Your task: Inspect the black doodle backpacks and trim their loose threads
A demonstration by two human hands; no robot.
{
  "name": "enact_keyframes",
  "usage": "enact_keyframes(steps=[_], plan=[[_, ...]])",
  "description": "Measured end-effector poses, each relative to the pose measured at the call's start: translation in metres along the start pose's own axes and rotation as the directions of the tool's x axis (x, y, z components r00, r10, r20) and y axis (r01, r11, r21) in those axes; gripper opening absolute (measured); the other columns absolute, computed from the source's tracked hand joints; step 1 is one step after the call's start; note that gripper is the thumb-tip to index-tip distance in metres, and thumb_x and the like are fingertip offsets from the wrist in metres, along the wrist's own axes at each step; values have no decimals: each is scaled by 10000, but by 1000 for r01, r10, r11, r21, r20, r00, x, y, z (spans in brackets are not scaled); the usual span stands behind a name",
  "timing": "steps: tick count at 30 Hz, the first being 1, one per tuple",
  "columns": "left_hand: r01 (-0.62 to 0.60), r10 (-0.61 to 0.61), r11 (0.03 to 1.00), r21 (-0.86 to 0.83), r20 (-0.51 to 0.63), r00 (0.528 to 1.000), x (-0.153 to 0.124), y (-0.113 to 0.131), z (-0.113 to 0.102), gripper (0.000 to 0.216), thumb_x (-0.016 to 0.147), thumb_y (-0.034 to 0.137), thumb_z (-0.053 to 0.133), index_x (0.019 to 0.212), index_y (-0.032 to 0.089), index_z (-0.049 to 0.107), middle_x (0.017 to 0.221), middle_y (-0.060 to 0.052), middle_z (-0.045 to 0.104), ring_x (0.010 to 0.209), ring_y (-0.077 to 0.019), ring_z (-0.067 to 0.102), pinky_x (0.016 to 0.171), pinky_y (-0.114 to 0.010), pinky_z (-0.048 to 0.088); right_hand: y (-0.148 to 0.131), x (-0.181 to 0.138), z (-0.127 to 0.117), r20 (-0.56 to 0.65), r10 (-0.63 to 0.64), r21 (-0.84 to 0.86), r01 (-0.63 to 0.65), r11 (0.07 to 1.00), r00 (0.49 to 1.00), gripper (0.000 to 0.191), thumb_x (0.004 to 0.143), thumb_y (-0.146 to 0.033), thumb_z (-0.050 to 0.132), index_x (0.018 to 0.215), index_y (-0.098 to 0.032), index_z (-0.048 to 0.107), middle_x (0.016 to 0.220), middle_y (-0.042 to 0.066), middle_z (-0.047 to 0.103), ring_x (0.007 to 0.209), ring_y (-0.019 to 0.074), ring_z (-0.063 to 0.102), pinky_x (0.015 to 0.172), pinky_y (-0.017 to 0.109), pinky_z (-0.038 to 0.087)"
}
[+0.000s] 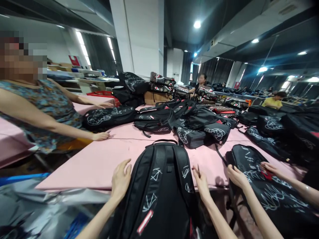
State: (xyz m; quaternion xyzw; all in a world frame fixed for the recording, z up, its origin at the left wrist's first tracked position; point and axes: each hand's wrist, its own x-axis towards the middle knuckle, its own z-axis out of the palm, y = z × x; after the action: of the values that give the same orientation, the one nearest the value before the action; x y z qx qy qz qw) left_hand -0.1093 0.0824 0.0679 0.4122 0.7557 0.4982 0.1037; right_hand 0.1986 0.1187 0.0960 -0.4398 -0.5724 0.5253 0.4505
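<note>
A black backpack (169,186) lies strap side up in front of me, its top end on the pink table. White scribbled drawings mark both shoulder straps, and a red-and-white label sits on the left strap. At its left edge is my left hand (121,179), thumb and fingers apart, gripping nothing that I can see. On the opposite side my right hand (201,182) is closed around a small dark pointed tool (198,170); its tip points up and its kind is unclear. Whether the right hand touches the backpack I cannot tell.
Beyond the pink table (87,166) edge, several black backpacks (159,121) lie piled. At right, a co-worker's hands (238,177) work on another black backpack (271,192). A person at left rests a hand (101,136) by the table. Grey plastic sheeting (50,205) hangs lower left.
</note>
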Motion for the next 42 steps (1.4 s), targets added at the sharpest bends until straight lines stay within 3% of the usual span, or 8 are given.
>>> enact_keyframes(steps=[6,9,14,19,27,35,38,42], plan=[[-284,283,958,34,13,959,-61,19,-8,360,718,458,514,976,246,649,1178,-123,572,1123,-332,490,987,-491,373,59,14,-15,-82,74,-87,-82,993,994,425,650,-513,656,847,-138,692,783,60,685,793,250,612,778,376,476],[-24,56,990,-136,240,969,-86,14,-3,412,657,482,596,1017,286,638,1121,-78,635,1107,-317,532,988,-452,391,76,5,-23,-5,112,-115,-111,987,994,403,659,-478,671,858,-128,692,828,72,689,849,268,611,809,381,460],[531,-118,729,-432,685,719,-90,53,-15,366,653,525,633,827,207,682,942,-72,707,974,-277,618,921,-377,448,36,-14,-14,112,231,176,-248,953,966,433,632,-455,716,952,-169,660,923,64,680,892,239,619,827,364,470],[525,-169,639,-562,564,808,-61,100,-38,345,573,470,734,766,190,680,783,-44,715,780,-223,649,730,-309,503,0,-8,20,-2,192,336,-180,925,981,500,585,-433,756,982,-158,625,947,63,660,898,213,602,838,345,464],[601,-296,625,-497,562,772,-52,40,-28,409,537,453,757,799,152,668,742,-47,713,750,-220,657,681,-292,498,45,3,6,-112,232,199,-207,958,966,431,511,-487,770,719,-148,604,670,-2,589,719,163,553,745,300,434],[573,-304,684,-452,537,787,-9,37,-9,410,525,486,744,743,147,670,680,-57,705,701,-236,656,618,-303,503,43,40,7,-107,209,159,-191,969,972,360,549,-475,739,638,-160,589,593,-17,563,657,155,544,659,296,437],[590,-330,687,-424,541,774,7,29,3,418,522,481,748,762,148,670,684,-52,705,673,-219,650,616,-292,501,20,57,-35,-115,140,146,-122,982,984,314,546,-416,741,707,-165,641,646,15,630,727,217,589,666,356,467],[619,-380,688,-378,539,752,26,19,19,404,513,474,746,731,145,662,685,-48,702,623,-198,635,606,-286,493,-27,84,-151,-174,121,153,-94,984,977,279,653,-428,631,849,-232,658,804,10,685,844,234,602,720,409,479]])
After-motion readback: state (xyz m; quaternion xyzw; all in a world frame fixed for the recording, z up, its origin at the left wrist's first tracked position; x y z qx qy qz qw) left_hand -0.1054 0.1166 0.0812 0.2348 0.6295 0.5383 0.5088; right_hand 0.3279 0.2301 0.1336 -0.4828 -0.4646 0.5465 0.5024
